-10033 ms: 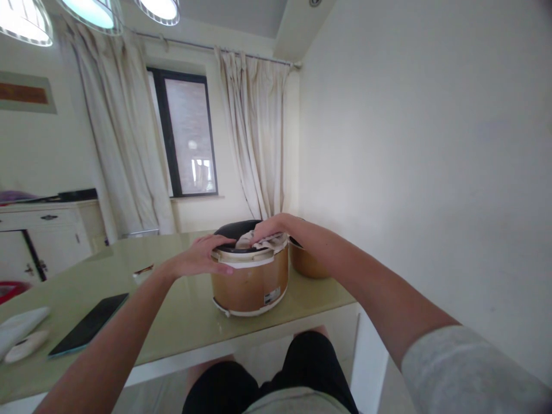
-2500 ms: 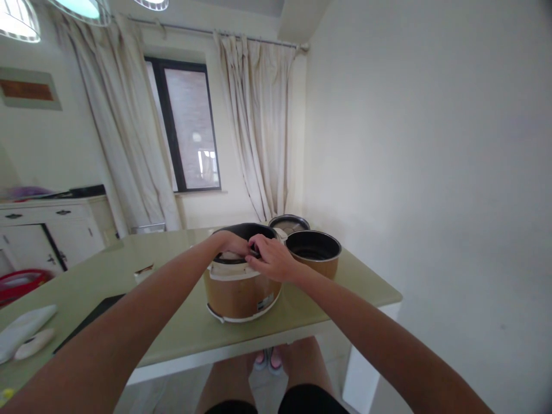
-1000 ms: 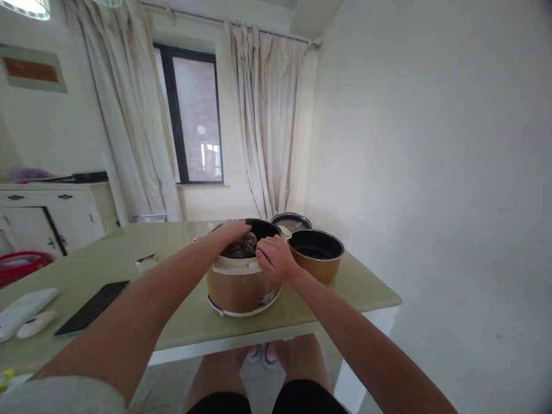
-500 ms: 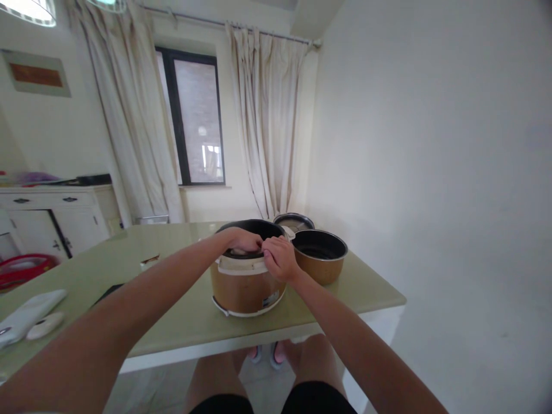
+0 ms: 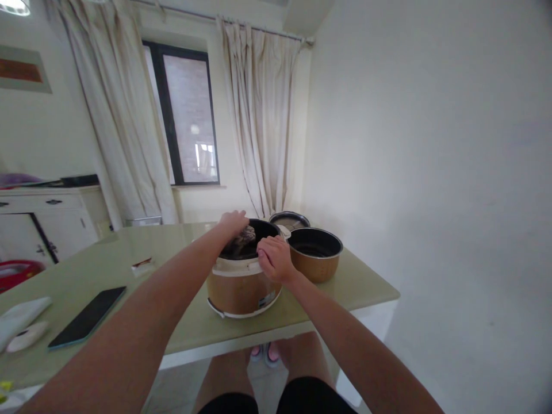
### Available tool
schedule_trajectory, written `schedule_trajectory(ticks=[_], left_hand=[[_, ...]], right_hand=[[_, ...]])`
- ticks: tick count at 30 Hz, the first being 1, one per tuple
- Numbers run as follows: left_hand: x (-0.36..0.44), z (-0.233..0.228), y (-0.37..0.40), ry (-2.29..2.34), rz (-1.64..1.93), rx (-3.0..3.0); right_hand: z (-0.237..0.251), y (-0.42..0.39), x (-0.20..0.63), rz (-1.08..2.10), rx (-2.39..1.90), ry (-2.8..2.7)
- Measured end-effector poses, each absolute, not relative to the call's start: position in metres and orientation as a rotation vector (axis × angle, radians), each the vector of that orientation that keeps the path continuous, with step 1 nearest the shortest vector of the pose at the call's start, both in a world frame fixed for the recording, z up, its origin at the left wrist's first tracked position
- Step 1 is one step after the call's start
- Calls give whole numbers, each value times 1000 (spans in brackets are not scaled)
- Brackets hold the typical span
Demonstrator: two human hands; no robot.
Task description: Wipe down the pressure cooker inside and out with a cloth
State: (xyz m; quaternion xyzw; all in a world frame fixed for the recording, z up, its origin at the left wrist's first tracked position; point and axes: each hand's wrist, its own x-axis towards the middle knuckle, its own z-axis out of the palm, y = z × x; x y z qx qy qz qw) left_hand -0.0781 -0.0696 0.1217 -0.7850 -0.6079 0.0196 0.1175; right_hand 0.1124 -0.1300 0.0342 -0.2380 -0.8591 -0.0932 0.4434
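Note:
A rice cooker with a golden-brown body and white rim stands near the table's front edge, its dark inside facing up. My left hand is at the left far side of its opening, fingers bent over a crumpled greyish-brown cloth that hangs against the inner wall. My right hand is closed on the cooker's rim at the near right. Close by on the right sits a golden-brown inner pot, dark inside. Behind both is a round lid, partly hidden.
On the left of the green tabletop lie a dark phone, a white rounded object and a small packet. A white wall rises on the right. Curtains hang behind the table.
My left hand has moved from the near inside of the cooker to its far left side, bringing the cloth into sight. My right hand stays on the rim. The view has shifted slightly.

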Motion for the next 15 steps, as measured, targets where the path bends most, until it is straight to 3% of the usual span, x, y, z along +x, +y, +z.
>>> schedule_trajectory(ticks=[7, 15], left_hand=[[-24, 111, -40, -1715, -91, -2585], [-46, 90, -48, -1721, 91, -3090]], right_hand=[[31, -128, 110, -259, -592, -2103], [28, -129, 107, -258, -584, -2036]])
